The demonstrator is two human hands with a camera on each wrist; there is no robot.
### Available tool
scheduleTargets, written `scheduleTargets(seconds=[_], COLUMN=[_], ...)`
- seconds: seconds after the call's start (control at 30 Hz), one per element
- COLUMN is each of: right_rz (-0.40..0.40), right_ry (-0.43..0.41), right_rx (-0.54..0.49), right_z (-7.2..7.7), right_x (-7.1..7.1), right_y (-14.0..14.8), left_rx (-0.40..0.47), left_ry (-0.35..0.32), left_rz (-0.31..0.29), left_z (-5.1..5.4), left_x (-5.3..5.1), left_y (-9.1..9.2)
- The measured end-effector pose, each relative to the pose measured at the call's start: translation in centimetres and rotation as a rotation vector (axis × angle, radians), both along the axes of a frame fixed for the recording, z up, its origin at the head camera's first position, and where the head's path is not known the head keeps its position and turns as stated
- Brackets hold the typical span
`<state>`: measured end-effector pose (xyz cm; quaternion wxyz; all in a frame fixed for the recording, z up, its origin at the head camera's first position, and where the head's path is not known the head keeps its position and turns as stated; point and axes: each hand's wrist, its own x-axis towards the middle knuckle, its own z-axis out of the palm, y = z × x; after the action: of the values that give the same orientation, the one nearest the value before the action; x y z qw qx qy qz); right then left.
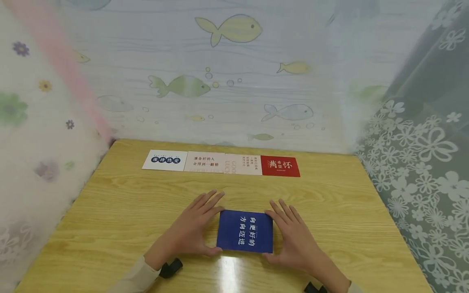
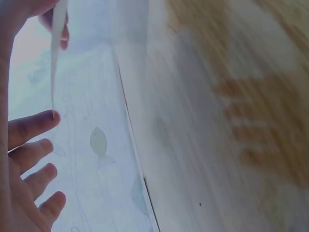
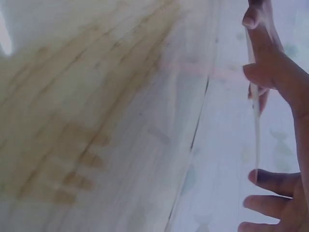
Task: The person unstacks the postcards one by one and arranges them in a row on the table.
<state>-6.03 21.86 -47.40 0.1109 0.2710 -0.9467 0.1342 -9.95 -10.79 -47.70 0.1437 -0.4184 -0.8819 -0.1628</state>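
Observation:
A dark blue card [image 1: 234, 232] with white Chinese characters, turned sideways, is between my two hands. My left hand [image 1: 190, 230] holds its left side, thumb at the near corner and index finger at the far one. On the opposite side, my right hand [image 1: 294, 242] grips the matching corners, other fingers spread. Both wrist views catch the card edge-on as a thin pale strip [image 2: 57, 53], raised off the table, with fingertips on its corners. Across the back lie a white card [image 1: 165, 166], two pale pink cards [image 1: 205, 167] [image 1: 238, 169] and a red card [image 1: 289, 172].
The wood-grain table [image 1: 110, 215] carries the card row near its back edge. A fish-patterned curtain [image 1: 234, 97] hangs behind, with flowered fabric [image 1: 33, 162] at left and lace [image 1: 432, 183] at right. Dark wrist straps [image 1: 170, 268] sit below my hands.

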Motion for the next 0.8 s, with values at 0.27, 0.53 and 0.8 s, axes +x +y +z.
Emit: scheduleTargets(seconds=[0.27, 0.53, 0.8], right_rz=[0.018, 0.096, 0.118], right_ry=[0.064, 0.092, 0.023], right_rx=[-0.112, -0.165, -0.163], right_z=[0.3, 0.4, 0.7], right_x=[-0.1, 1.8, 2.4], right_y=[0.5, 2.9, 4.0], left_rx=[0.054, 0.070, 0.090], left_ry=[-0.016, -0.057, -0.099], left_rz=[-0.003, 0.040, 0.038], left_z=[0.2, -0.1, -0.4], left_x=[0.0, 3.6, 4.7], left_y=[-0.4, 1.5, 2.2])
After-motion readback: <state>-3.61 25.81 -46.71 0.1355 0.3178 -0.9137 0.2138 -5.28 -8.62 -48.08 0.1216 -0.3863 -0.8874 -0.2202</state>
